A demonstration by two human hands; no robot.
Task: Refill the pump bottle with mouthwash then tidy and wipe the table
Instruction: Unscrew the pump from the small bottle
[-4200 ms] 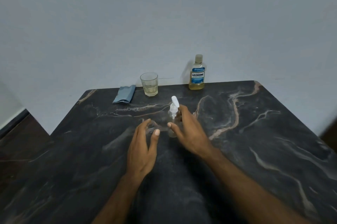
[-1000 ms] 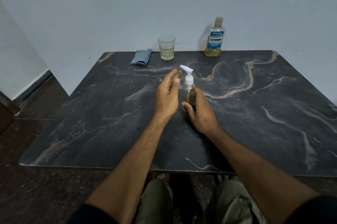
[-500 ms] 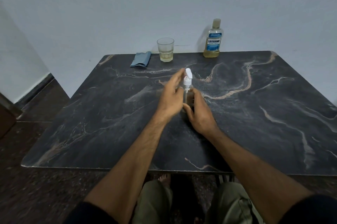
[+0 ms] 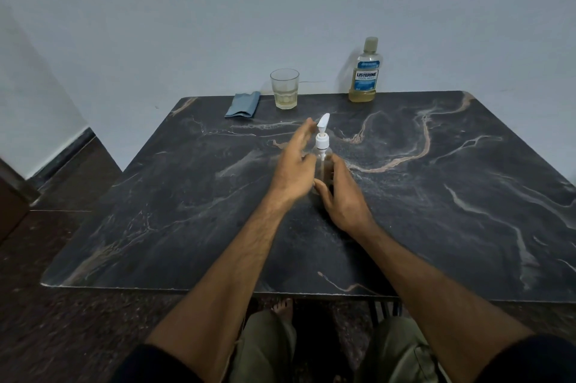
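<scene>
A clear pump bottle (image 4: 322, 143) with a white pump head stands upright in the middle of the dark marble table (image 4: 452, 220). My right hand (image 4: 344, 200) grips the bottle's body from the right, fingers curled round it. My left hand (image 4: 294, 164) is at the pump's left side, its fingers fairly straight beside the nozzle and its thumb near the neck. The nozzle points away from me. A Listerine mouthwash bottle (image 4: 366, 75), capped and holding a little yellowish liquid, stands at the far edge.
A drinking glass (image 4: 284, 92) with some pale liquid stands at the far edge, left of the mouthwash. A folded blue cloth (image 4: 243, 105) lies left of the glass. A wall rises right behind the table. My knees show under the near edge.
The pump nozzle has swung from pointing left to pointing away from me while my left hand stayed at the pump. My right hand has kept its hold on the bottle.
</scene>
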